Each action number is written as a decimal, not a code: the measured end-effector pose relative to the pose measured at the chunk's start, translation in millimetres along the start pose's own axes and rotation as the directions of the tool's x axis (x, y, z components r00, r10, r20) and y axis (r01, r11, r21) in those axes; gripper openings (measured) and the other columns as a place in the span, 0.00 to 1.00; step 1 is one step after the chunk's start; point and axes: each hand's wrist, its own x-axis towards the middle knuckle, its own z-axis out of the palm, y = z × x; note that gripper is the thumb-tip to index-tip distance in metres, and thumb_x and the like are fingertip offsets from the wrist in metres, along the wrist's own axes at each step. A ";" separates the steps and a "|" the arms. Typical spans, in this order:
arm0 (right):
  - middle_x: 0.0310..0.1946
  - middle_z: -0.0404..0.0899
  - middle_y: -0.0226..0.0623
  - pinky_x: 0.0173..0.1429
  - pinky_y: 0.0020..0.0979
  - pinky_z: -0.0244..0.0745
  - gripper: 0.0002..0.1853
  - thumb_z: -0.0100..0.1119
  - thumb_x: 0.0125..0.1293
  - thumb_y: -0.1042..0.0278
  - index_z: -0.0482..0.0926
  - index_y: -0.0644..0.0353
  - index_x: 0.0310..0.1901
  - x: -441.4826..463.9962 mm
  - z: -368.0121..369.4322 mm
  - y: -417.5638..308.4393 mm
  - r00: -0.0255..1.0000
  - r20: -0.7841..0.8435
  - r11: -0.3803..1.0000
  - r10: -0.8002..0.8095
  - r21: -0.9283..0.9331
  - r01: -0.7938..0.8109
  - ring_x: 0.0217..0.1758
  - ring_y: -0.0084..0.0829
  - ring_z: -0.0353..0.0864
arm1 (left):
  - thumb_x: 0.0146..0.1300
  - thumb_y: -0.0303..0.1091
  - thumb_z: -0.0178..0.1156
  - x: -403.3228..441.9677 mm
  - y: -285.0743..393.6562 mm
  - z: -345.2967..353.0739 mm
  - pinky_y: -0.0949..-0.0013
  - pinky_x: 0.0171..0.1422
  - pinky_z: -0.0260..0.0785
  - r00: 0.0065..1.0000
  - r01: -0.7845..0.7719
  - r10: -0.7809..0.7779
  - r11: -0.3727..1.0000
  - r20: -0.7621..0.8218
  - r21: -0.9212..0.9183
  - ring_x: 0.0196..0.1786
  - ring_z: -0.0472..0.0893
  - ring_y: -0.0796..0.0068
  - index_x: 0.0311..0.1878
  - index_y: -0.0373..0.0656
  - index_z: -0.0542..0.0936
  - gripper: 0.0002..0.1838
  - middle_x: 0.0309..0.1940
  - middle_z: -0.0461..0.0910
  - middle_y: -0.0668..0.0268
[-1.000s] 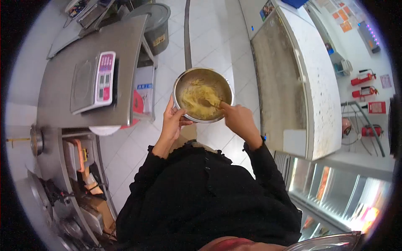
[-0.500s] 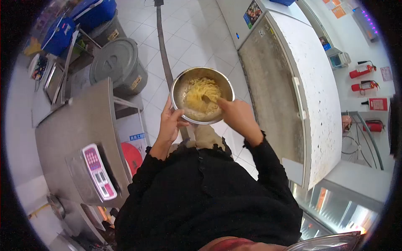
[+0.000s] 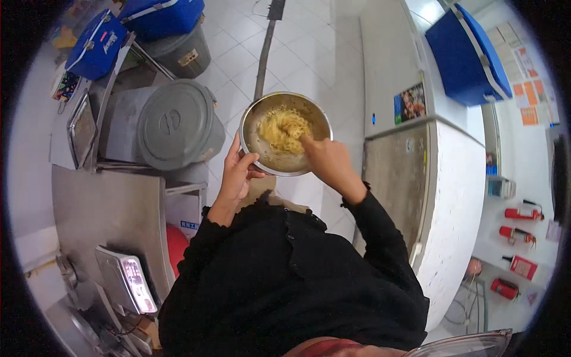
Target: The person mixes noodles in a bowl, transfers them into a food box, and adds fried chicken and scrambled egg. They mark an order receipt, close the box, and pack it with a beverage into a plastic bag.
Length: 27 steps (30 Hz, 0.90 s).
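At 10 o'clock sits a big round gray bin (image 3: 175,125) with its lid on, and farther out that way is a small blue cooler (image 3: 97,44), with a bigger blue cooler (image 3: 162,18) at 11. A shiny metal table (image 3: 107,193) is at 9 o'clock, with a flat scale (image 3: 126,275) on it at 8, and a dark strip (image 3: 265,62) runs along the white tile floor (image 3: 312,53) at 12. A blue box (image 3: 467,56) is at 2 o'clock, a big white cabinet (image 3: 455,220) is near 3, and red fire extinguishers (image 3: 516,235) hang between 3 and 4.
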 end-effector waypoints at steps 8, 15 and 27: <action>0.18 0.77 0.45 0.26 0.47 0.72 0.10 0.54 0.57 0.70 0.77 0.51 0.42 204.9 -35.4 83.4 0.998 -0.059 0.997 0.036 -0.062 -0.040 0.23 0.48 0.78 | 0.59 0.18 0.48 213.8 77.1 38.9 0.78 0.26 0.80 0.998 -0.007 0.003 0.999 0.068 0.052 0.30 0.83 0.74 0.73 0.47 0.44 0.40 0.48 0.75 0.54; 0.19 0.77 0.43 0.23 0.39 0.72 0.09 0.53 0.57 0.69 0.78 0.52 0.40 338.1 -58.0 161.7 0.989 -0.077 0.981 0.123 -0.139 -0.133 0.22 0.42 0.80 | 0.59 0.18 0.47 377.0 126.9 90.9 0.78 0.27 0.80 0.992 0.043 -0.055 0.994 0.112 0.103 0.30 0.83 0.72 0.73 0.44 0.46 0.39 0.51 0.74 0.54; 0.16 0.75 0.46 0.24 0.45 0.71 0.05 0.53 0.58 0.69 0.75 0.53 0.36 657.1 -119.8 323.7 0.995 -0.077 0.998 0.061 -0.029 -0.063 0.21 0.47 0.78 | 0.60 0.20 0.48 685.5 216.7 143.9 0.78 0.28 0.81 1.000 -0.006 0.007 0.999 -0.019 0.039 0.31 0.82 0.77 0.73 0.46 0.45 0.39 0.51 0.74 0.57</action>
